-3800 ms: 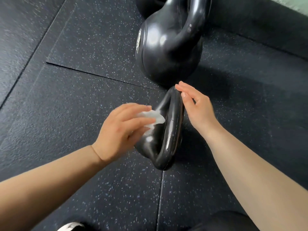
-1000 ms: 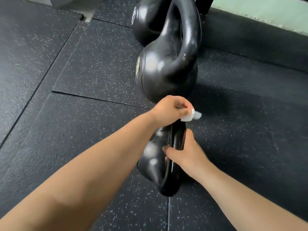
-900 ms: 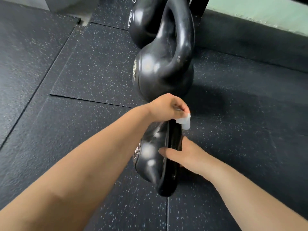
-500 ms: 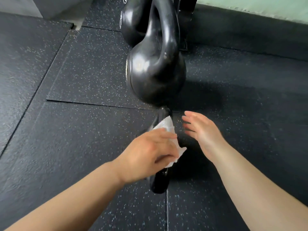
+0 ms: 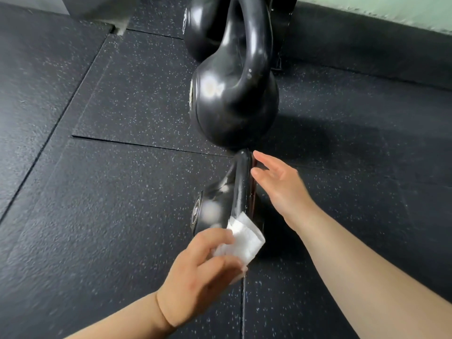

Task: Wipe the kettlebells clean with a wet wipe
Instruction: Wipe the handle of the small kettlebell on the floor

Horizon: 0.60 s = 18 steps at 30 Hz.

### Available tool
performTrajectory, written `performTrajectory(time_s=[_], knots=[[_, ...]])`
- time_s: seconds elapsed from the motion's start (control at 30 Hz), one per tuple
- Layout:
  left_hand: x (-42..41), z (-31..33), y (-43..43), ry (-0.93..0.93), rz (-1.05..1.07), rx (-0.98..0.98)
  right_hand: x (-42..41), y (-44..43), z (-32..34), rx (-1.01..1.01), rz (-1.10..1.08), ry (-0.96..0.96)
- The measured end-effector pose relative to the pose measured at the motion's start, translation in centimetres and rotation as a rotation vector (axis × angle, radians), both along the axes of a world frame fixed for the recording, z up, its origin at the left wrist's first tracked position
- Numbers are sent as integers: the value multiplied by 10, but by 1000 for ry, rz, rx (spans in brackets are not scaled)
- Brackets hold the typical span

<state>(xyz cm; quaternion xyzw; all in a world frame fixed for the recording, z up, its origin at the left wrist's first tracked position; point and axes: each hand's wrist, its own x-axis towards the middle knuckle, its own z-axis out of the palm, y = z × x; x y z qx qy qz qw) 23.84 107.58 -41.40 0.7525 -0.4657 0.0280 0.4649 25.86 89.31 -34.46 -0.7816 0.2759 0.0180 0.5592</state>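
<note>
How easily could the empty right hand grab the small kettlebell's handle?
Probably easily, yes. The right hand is open right beside the small kettlebell's handle, nothing between them. The left hand and wet wipe sit at the handle's near end, out of its way.

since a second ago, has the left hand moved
Yes. The left hand, holding the wipe, has drawn back from beside the big kettlebell to the small kettlebell's near end.
</note>
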Motion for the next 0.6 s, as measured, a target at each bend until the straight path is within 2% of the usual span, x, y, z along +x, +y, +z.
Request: performTrajectory(time_s=[0.1, 0.2, 0.4, 0.5, 0.6], knots=[[-5, 6, -5, 287, 53, -70, 1, -2, 0, 10, -1, -1], [4, 22, -15, 720, 171, -150, 1, -2, 1, 2, -3, 11], [63, 50, -70, 1272, 441, -214, 1, -2, -1, -29, -3, 7], [78, 49, -81, 1400, 480, -244, 1, -2, 1, -34, 12, 12], [65, 37, -68, 1427, 409, -144, 1, -3, 3, -72, 35, 29]])
